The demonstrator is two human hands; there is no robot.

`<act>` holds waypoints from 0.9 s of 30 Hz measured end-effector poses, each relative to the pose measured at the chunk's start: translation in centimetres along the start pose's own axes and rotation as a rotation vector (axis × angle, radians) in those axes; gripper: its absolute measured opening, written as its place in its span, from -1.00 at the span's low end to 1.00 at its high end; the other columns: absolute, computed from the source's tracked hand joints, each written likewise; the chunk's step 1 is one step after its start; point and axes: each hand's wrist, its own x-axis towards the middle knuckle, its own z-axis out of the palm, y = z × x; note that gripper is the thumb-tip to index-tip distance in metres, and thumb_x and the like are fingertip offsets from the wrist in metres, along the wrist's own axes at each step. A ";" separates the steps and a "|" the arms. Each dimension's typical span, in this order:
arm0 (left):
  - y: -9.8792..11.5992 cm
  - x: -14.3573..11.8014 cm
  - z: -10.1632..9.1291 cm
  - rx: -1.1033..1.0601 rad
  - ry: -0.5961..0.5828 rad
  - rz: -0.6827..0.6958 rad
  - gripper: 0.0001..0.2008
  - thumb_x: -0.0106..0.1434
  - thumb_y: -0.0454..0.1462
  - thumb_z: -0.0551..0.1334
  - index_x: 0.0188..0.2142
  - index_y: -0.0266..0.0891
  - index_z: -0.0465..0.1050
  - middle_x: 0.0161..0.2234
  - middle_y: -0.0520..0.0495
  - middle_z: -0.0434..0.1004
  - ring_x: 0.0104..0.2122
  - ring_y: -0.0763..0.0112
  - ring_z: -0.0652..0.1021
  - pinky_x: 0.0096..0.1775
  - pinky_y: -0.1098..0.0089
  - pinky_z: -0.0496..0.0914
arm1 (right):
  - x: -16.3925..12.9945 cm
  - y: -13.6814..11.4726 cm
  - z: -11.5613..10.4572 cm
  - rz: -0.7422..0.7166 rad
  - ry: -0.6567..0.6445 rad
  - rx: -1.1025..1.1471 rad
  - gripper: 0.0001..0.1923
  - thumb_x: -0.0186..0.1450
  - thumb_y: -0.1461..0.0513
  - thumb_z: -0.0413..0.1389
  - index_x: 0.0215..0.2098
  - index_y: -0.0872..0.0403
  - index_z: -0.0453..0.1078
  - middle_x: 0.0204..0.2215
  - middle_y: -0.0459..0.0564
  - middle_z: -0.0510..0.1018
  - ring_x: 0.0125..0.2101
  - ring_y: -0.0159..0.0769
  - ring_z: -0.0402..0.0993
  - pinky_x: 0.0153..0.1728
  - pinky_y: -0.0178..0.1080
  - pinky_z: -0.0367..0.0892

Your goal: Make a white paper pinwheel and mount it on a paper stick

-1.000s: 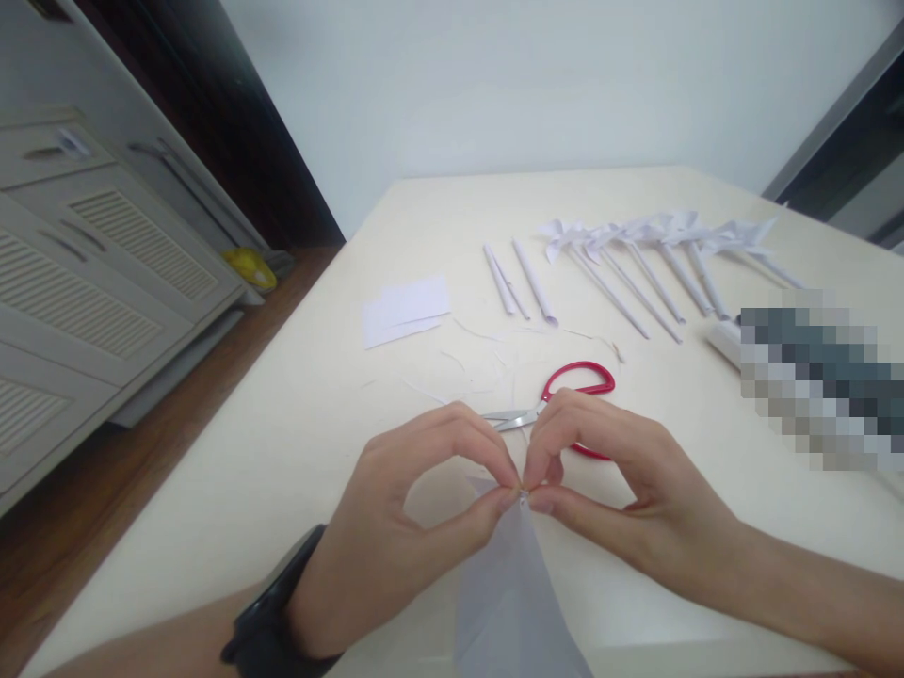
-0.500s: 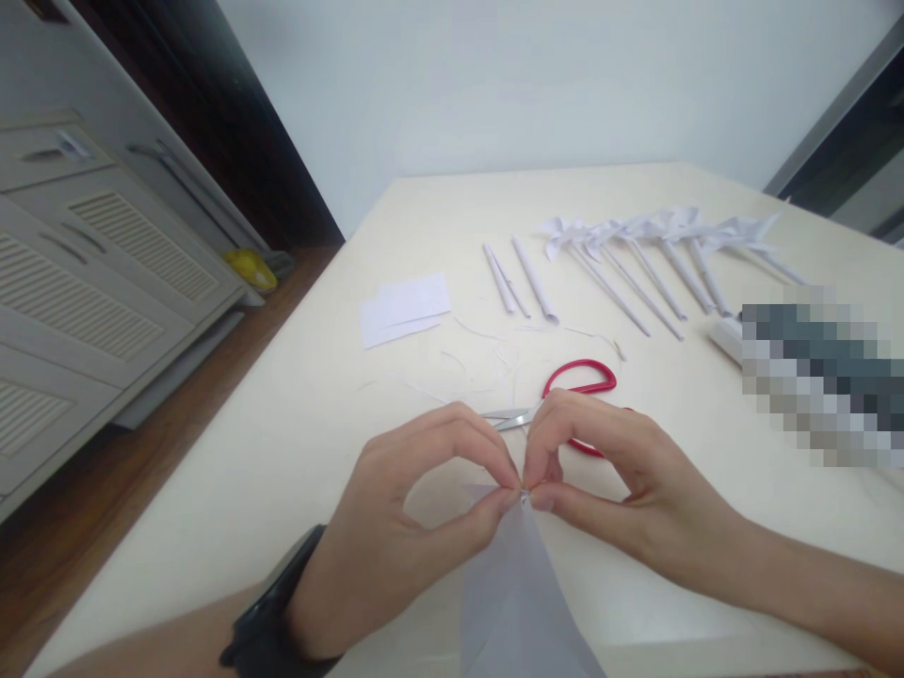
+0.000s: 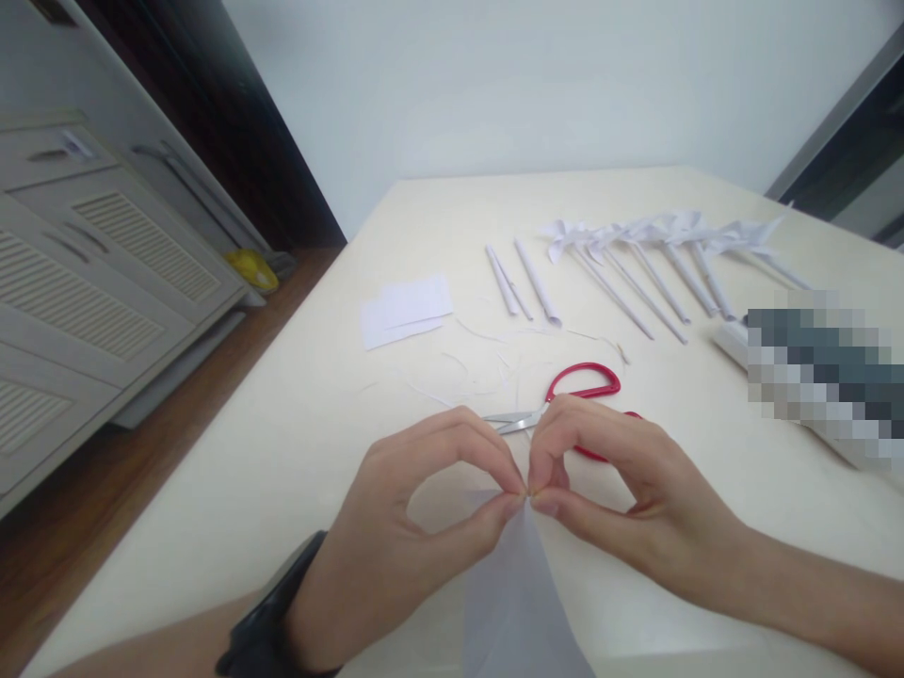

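Note:
My left hand (image 3: 424, 518) pinches the narrow top point of a folded white paper (image 3: 519, 603) between thumb and forefinger. My right hand (image 3: 621, 480) meets it there, its thumb and forefinger closed on the same point. The fingertips of both hands nearly touch, and they hide what lies exactly between them. The paper hangs down from the pinch and widens towards the table's near edge. Just beyond my hands lie scissors with red handles (image 3: 586, 367), partly covered by my right hand. Thin white threads (image 3: 452, 372) are strewn past the blades.
White paper squares (image 3: 410, 306) lie at the left of the table (image 3: 317, 424). Rolled paper sticks (image 3: 538, 282) are in the middle. Several paper pinwheels (image 3: 656, 231) on sticks lie at the back right, near a blurred roll-shaped object (image 3: 819, 377). A cabinet (image 3: 127, 273) stands left.
My fingertips have closed tighter over the paper's point, covering a small detail that showed between them. Otherwise the hands hold nearly the same pose; the view has shifted slightly.

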 end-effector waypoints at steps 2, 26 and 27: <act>-0.1 0.1 0.0 0.008 -0.005 0.000 -0.87 0.12 -0.47 0.19 -0.39 -0.22 0.35 -0.37 -0.01 0.43 -0.34 0.43 0.44 -0.25 0.39 0.34 | -0.1 0.0 0.0 -0.011 0.009 -0.030 -0.90 0.18 0.37 0.10 -0.40 0.08 0.27 -0.47 -0.15 0.34 -0.44 -0.45 0.27 -0.41 -0.35 0.22; 1.1 0.9 -0.6 0.291 0.011 0.180 -0.83 0.06 -0.48 0.20 -0.40 -0.23 0.46 -0.38 -0.07 0.48 -0.31 0.36 0.45 -0.23 0.36 0.36 | -0.7 -0.3 -0.2 -0.129 0.006 -0.337 -0.91 0.24 0.36 0.01 -0.32 0.06 0.25 -0.39 -0.09 0.35 -0.38 -0.39 0.30 -0.38 -0.31 0.23; 1.2 0.9 -0.5 0.289 0.014 0.179 -0.83 0.06 -0.48 0.20 -0.40 -0.23 0.46 -0.38 -0.06 0.48 -0.31 0.36 0.45 -0.23 0.36 0.36 | -0.7 -0.3 -0.1 -0.131 0.004 -0.344 -0.91 0.24 0.36 0.01 -0.31 0.06 0.25 -0.38 -0.08 0.35 -0.38 -0.39 0.30 -0.38 -0.30 0.23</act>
